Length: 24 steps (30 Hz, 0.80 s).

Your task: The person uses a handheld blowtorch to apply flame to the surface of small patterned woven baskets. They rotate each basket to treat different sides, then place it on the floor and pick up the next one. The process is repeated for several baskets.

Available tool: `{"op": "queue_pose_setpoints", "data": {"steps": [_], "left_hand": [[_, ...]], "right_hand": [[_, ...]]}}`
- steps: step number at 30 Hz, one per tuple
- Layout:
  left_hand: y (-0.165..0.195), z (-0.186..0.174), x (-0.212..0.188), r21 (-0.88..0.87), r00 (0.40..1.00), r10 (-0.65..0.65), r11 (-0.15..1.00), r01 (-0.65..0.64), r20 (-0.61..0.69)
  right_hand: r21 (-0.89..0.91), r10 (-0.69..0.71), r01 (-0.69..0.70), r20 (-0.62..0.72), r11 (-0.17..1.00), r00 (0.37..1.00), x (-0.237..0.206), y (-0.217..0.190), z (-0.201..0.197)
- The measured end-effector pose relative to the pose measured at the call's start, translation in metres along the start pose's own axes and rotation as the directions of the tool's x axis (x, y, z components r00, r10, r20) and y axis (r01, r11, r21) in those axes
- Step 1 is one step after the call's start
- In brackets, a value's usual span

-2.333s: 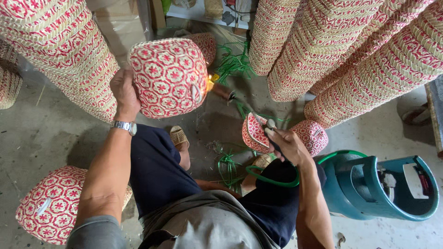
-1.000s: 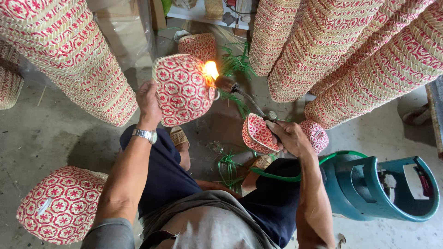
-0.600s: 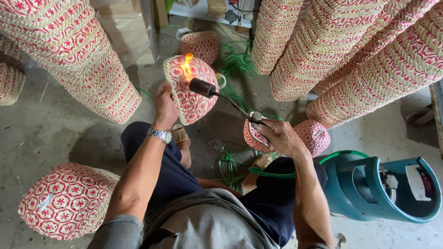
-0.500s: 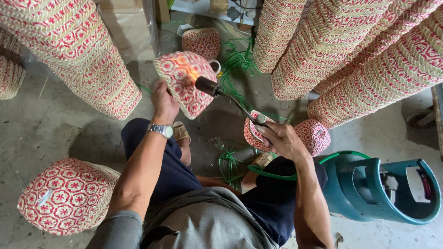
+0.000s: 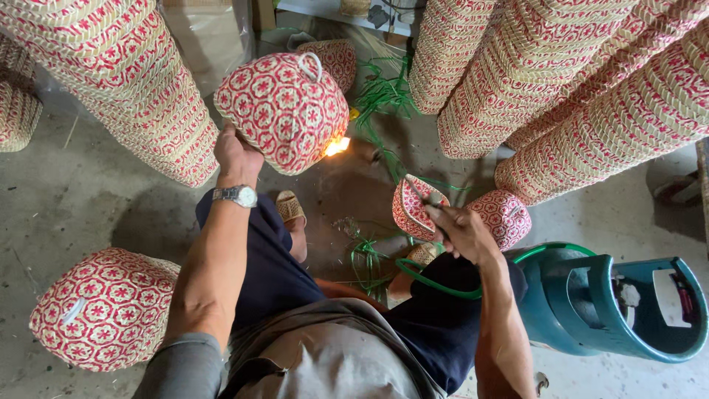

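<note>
1. One red-and-cream woven basket [image 5: 284, 107] was held up by the left hand [image 5: 236, 154], its grip closed on the lower edge; what lay inside could not be told.
2. Just right of that basket a small flame [image 5: 337, 146] burned.
3. Lower right of the basket, the right hand [image 5: 459, 233] gripped a torch handle fed by a green hose [image 5: 428, 279].
4. Further right lay a teal gas cylinder [image 5: 613, 307].
5. Lower left of the held basket, another basket [image 5: 103, 310] sat on the grey concrete floor [image 5: 66, 199], with tall basket stacks [image 5: 125, 81] above.
</note>
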<state>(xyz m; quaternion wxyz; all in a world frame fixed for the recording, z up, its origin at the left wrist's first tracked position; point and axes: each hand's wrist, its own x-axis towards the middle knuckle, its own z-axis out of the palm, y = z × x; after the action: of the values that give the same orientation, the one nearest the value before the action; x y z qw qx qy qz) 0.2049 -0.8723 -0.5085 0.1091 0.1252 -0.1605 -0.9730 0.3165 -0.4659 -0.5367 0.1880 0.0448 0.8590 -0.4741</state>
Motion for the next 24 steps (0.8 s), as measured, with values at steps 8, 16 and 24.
{"op": "queue_pose_setpoints", "data": {"steps": [8,16,24], "left_hand": [[0.024,0.002,-0.004,0.202,0.98,0.07,0.973,-0.108,0.188],[0.05,0.004,0.001,0.422,0.937,-0.036,0.898,-0.122,0.348],[0.06,0.014,-0.008,0.369,0.882,-0.128,0.928,-0.056,0.454]], "right_hand": [[0.108,0.021,-0.029,0.069,0.994,0.997,-0.001,0.005,-0.016],[0.184,-0.124,0.125,-0.022,0.975,0.992,-0.008,-0.012,-0.05],[0.128,-0.09,0.09,-0.007,0.988,0.996,-0.005,0.0,-0.061]]}}
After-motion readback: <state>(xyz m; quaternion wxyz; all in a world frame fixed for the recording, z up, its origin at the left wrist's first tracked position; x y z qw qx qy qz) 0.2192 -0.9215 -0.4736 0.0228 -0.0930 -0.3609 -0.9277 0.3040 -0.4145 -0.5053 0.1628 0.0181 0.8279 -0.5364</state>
